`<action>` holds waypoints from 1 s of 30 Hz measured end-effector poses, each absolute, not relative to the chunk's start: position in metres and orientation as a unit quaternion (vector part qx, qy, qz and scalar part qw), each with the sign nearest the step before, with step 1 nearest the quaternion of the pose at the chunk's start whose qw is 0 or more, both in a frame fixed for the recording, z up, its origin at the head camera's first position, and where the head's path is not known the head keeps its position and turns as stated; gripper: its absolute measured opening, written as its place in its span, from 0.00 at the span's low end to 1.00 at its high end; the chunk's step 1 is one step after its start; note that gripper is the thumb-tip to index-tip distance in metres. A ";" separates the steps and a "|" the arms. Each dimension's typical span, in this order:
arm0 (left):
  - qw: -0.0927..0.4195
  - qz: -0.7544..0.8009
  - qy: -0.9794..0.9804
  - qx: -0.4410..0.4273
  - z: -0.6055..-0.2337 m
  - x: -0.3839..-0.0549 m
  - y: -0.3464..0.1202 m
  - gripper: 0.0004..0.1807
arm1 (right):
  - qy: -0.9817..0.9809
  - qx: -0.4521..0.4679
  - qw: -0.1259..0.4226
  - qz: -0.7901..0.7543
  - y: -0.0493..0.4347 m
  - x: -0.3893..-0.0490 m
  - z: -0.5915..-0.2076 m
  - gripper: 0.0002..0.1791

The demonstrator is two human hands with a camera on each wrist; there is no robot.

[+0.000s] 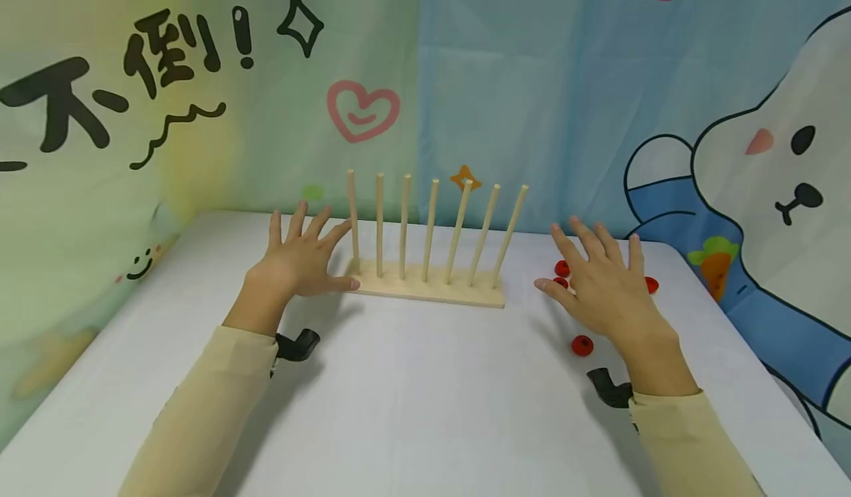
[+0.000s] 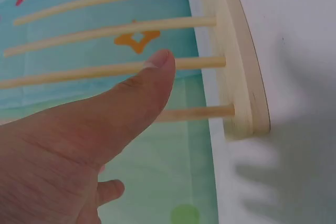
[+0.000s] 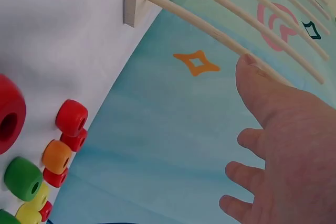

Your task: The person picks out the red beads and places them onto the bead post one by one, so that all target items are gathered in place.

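A wooden peg stand [image 1: 425,292] with a row of several upright pegs sits toward the back of the table. At its left end is my left hand [image 1: 299,264], fingers spread; whether it touches the stand I cannot tell. My right hand [image 1: 608,294] hovers with spread fingers over the beads right of the stand, holding nothing. A red bead [image 1: 582,345] lies nearest me, below that hand. In the right wrist view an orange bead [image 3: 56,156], a green bead [image 3: 23,178] and a yellow bead [image 3: 38,198] lie among red ones; the right hand hides these colours in the head view.
A white table [image 1: 425,408] carries everything. Behind it hangs a printed backdrop [image 1: 505,76] with a cartoon animal at right. Each wrist wears a black camera mount, the left mount [image 1: 299,345] and the right mount [image 1: 608,388].
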State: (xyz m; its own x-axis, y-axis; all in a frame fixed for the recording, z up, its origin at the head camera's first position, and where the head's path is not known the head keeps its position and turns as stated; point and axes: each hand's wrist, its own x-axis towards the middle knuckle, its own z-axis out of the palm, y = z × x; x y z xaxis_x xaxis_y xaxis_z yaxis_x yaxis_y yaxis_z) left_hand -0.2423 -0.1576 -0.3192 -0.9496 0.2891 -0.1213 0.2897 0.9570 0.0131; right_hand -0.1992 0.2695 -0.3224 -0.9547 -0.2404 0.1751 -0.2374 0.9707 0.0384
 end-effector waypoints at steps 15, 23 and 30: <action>0.084 0.042 0.983 0.161 -0.330 -0.249 -0.163 0.52 | -0.989 0.121 0.083 -0.007 0.289 -0.187 -0.330 0.49; 0.092 0.059 0.979 0.169 -0.337 -0.253 -0.161 0.48 | -0.990 0.137 0.034 0.029 0.301 -0.184 -0.341 0.48; 0.096 0.071 0.978 0.174 -0.343 -0.257 -0.162 0.45 | -0.990 0.134 0.013 0.040 0.315 -0.183 -0.343 0.48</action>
State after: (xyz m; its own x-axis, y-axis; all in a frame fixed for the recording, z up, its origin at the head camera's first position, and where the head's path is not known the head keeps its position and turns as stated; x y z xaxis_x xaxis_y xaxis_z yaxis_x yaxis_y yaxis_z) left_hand -0.2571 -0.1617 -0.3430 -0.9213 0.3531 -0.1630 0.3259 0.9296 0.1721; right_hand -0.1825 0.3152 -0.3429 -0.9637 -0.2645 0.0362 -0.2665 0.9608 -0.0764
